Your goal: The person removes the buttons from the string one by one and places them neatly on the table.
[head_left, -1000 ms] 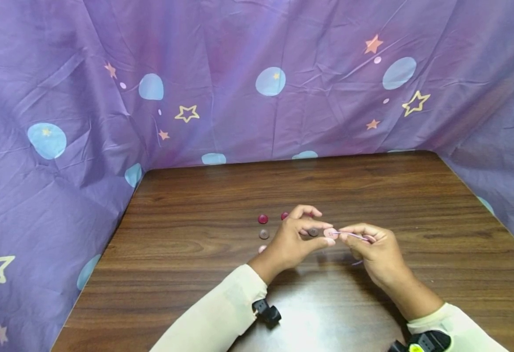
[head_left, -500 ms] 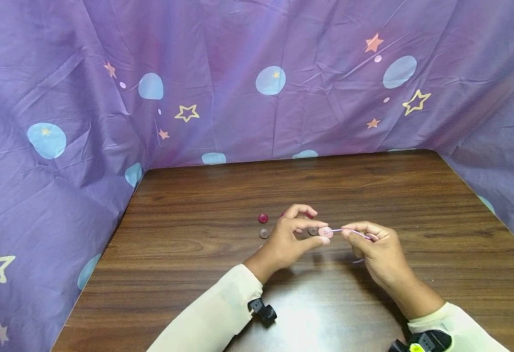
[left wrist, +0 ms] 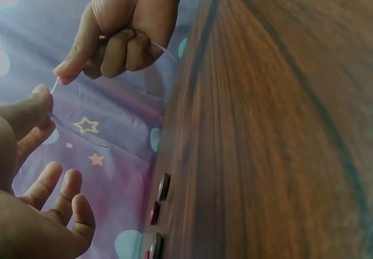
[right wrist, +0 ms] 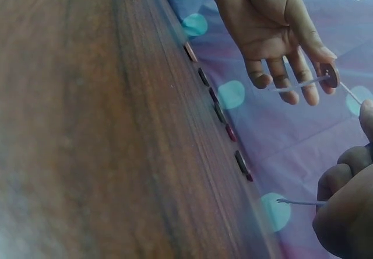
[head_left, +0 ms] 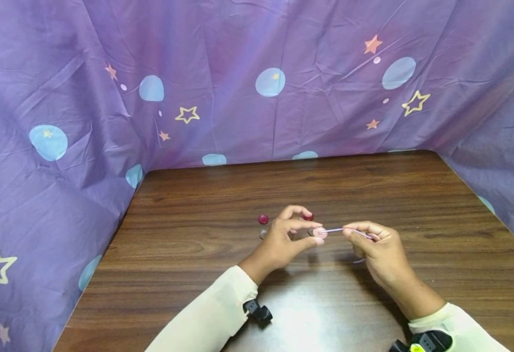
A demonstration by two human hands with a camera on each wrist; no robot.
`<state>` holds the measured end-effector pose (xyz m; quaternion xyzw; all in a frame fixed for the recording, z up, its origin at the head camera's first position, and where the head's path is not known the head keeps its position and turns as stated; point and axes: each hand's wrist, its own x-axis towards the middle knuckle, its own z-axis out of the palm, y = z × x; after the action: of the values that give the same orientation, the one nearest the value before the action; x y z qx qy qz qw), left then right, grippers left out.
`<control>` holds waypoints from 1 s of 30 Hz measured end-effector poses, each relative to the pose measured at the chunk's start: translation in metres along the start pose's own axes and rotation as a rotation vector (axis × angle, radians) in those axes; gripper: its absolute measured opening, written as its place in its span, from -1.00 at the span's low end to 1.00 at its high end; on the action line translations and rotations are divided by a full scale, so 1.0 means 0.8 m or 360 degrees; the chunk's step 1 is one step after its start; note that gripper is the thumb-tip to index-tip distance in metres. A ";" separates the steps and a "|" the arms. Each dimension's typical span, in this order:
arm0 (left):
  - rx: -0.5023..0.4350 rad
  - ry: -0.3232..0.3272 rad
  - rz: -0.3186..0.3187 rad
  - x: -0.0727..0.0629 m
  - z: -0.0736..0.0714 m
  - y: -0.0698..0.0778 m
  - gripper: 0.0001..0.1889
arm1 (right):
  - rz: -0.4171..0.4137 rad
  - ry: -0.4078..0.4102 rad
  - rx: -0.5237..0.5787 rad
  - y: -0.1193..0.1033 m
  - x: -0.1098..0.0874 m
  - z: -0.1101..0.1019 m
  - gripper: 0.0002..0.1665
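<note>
My left hand pinches a pale pink button by its edge between thumb and index finger, above the table. A thin purple string runs through the button. In the right wrist view, a short tail of the string hangs out of the face turned towards the left palm. On the other side the string stretches taut to my right hand, which pinches it between thumb and index finger. The right hand's other fingers curl round the string, and its loose end sticks out below the hand.
A dark red button and a grey one lie on the wooden table left of the hands. Another red button shows behind the left fingers. Several buttons stand in line in the right wrist view. A purple patterned cloth surrounds the table.
My left hand has moved left with the pink button, away from the right hand. The stretch of string between them has grown longer, while the right hand has stayed nearly still.
</note>
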<state>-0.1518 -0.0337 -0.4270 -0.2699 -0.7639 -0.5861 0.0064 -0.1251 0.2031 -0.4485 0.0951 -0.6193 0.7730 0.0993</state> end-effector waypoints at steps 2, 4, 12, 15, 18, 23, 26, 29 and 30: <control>0.0011 0.0006 -0.0005 -0.001 -0.002 -0.001 -0.66 | -0.0001 0.0003 0.0007 0.000 0.000 0.000 -0.56; 0.0025 0.0009 -0.0007 -0.002 -0.004 -0.002 -0.66 | -0.0004 0.0006 0.0016 -0.001 0.000 0.000 -0.56; 0.0056 0.0018 0.0003 -0.006 -0.012 -0.008 -0.66 | -0.0008 0.0007 0.0030 -0.002 0.000 0.000 -0.56; 0.0045 0.0028 0.0000 -0.008 -0.014 -0.009 -0.67 | -0.0014 0.0007 0.0047 -0.002 0.000 0.000 -0.55; 0.0031 0.0038 -0.0010 -0.010 -0.014 -0.010 -0.67 | -0.0025 0.0010 0.0079 -0.003 0.000 0.001 -0.56; 0.0008 0.0063 -0.0016 -0.013 -0.016 -0.012 -0.66 | -0.0012 0.0044 0.0071 -0.003 0.000 0.000 -0.56; 0.0007 0.0078 -0.0020 -0.015 -0.018 -0.012 -0.66 | -0.0010 0.0056 0.0058 -0.002 0.000 -0.001 -0.55; 0.0015 0.0084 -0.0017 -0.016 -0.020 -0.012 -0.66 | -0.0021 0.0056 0.0069 -0.001 0.001 -0.002 -0.55; 0.0015 0.0084 -0.0019 -0.017 -0.020 -0.012 -0.66 | -0.0026 0.0054 0.0075 -0.001 0.001 -0.002 -0.55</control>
<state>-0.1495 -0.0554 -0.4351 -0.2496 -0.7678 -0.5895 0.0243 -0.1257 0.2047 -0.4479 0.0893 -0.5982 0.7881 0.1139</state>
